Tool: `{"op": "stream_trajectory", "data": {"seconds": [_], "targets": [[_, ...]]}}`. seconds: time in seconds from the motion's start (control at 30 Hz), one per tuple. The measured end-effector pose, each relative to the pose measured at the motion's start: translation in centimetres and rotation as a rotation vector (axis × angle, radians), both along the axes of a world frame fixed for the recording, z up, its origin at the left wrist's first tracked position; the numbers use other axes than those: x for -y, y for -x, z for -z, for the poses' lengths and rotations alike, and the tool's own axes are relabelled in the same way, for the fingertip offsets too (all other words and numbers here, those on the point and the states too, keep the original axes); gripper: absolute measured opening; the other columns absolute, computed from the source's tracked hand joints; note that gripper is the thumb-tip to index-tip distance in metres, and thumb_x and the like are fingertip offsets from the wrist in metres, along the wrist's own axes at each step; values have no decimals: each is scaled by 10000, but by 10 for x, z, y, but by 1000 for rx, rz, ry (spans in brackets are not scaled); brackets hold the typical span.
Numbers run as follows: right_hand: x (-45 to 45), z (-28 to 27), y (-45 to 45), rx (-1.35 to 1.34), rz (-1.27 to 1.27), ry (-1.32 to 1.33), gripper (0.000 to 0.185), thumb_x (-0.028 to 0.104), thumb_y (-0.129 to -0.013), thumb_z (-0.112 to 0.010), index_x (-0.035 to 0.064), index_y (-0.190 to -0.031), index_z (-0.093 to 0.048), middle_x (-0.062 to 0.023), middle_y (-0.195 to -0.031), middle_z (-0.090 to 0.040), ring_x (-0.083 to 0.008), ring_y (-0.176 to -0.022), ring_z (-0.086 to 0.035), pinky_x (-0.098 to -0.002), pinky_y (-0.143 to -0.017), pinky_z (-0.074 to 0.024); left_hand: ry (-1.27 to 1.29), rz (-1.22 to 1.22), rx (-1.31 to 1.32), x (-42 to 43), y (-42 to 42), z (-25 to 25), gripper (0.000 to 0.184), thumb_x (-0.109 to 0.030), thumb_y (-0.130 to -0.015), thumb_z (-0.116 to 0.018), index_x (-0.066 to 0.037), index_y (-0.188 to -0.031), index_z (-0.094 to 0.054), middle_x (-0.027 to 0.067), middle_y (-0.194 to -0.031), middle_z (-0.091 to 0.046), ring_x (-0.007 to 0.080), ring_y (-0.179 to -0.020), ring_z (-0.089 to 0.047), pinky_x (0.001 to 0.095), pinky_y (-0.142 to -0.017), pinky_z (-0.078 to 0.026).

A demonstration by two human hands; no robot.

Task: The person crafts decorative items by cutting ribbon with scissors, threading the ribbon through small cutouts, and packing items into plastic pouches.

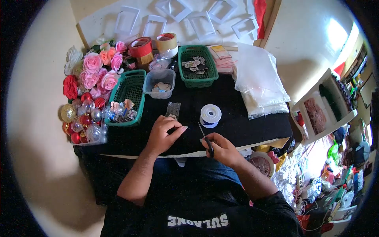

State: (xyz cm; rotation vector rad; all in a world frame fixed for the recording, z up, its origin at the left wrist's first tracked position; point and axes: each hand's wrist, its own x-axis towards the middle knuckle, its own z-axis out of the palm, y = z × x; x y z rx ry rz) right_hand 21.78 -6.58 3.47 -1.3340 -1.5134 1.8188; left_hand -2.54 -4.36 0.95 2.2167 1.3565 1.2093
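Observation:
My right hand is closed on black-handled scissors, whose blades point up and away beside a white spool. The spool stands on the black cloth and shows some blue at its base. Left of it, my left hand has thumb and index finger pinched together; what they hold, if anything, is too small to make out. Just beyond that hand lies a small clear plastic packet, partly hidden by its fingers.
Two green baskets and a clear tub hold small pieces. Artificial flowers, baubles and tape rolls stand at the left. Plastic bags lie at the right. White frames are behind.

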Motion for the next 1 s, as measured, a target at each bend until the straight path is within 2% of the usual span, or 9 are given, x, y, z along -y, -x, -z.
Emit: {"op": "stream_trajectory", "data": {"seconds": [0.07, 0.13, 0.27, 0.37, 0.43, 0.5, 0.67, 0.73, 1.0], "targets": [[-2, 9, 6, -11, 22, 8, 296, 248, -987, -528, 10, -1163, -538, -59, -954, -613, -100, -781, -569, -262, -693, -476, 51, -4, 25, -1, 3, 1, 135, -198, -836, -720, -67, -833, -690, 45, -807, -644, 205, -815, -561, 337, -758, -439], [-4, 26, 9, -106, 77, -102, 325, 271, -979, -557, 4, -1163, -541, -61, -936, -598, -101, -765, -563, -256, -685, -467, 91, 4, 55, -4, 3, 4, 144, -206, -836, -721, -65, -833, -688, 46, -809, -647, 204, -817, -561, 339, -758, -438], [-6, 13, 14, -91, 69, -77, 350, 299, -976, -566, 4, -1162, -544, -39, -869, -595, -89, -717, -543, -238, -639, -438, 122, -19, 100, -2, 5, 9, 157, -222, -835, -726, -70, -831, -687, 42, -802, -646, 200, -816, -561, 345, -745, -441], [-5, 9, 15, -66, 92, -36, 376, 344, -967, -575, 26, -1166, -550, -12, -802, -593, -72, -670, -521, -220, -587, -397, 133, -26, 72, -1, 7, 7, 168, -224, -825, -742, -69, -838, -680, 51, -814, -644, 206, -831, -566, 352, -760, -446], [-6, 7, 16, -68, 137, 15, 392, 357, -956, -582, 47, -1191, -535, 2, -737, -584, -43, -544, -427, -203, -480, -308, 129, -19, 44, -2, 7, 7, 177, -220, -817, -755, -66, -847, -674, 61, -829, -644, 211, -853, -570, 357, -780, -449], [-5, 9, 15, -66, 134, -9, 390, 357, -956, -582, 54, -1196, -532, 0, -733, -582, -45, -538, -420, -203, -478, -303, 78, 1, 35, -4, 5, 10, 207, -265, -817, -749, -72, -854, -684, 40, -815, -657, 203, -793, -572, 348, -738, -449], [-6, 14, 13, -113, 130, -6, 383, 357, -954, -585, 67, -1197, -531, -2, -724, -578, -44, -521, -403, -204, -469, -292, 43, 3, -36, -3, 3, 6, 228, -277, -815, -752, -65, -855, -680, 45, -819, -660, 207, -801, -577, 353, -733, -449], [-5, 10, 12, -67, 102, -9, 416, 425, -944, -592, 80, -1175, -557, 10, -758, -588, -56, -623, -495, -211, -543, -362, 57, -5, -29, -3, 3, 7, 226, -274, -821, -747, -61, -851, -679, 46, -816, -659, 210, -801, -578, 356, -729, -450], [-7, 10, 12, -57, 95, 14, 418, 415, -939, -605, 87, -1195, -557, 7, -789, -599, -63, -670, -526, -223, -568, -386, 77, 5, 73, -4, 6, 11, 170, -236, -867, -698, -66, -858, -692, 65, -822, -655, 223, -820, -575, 376, -733, -455]]}}
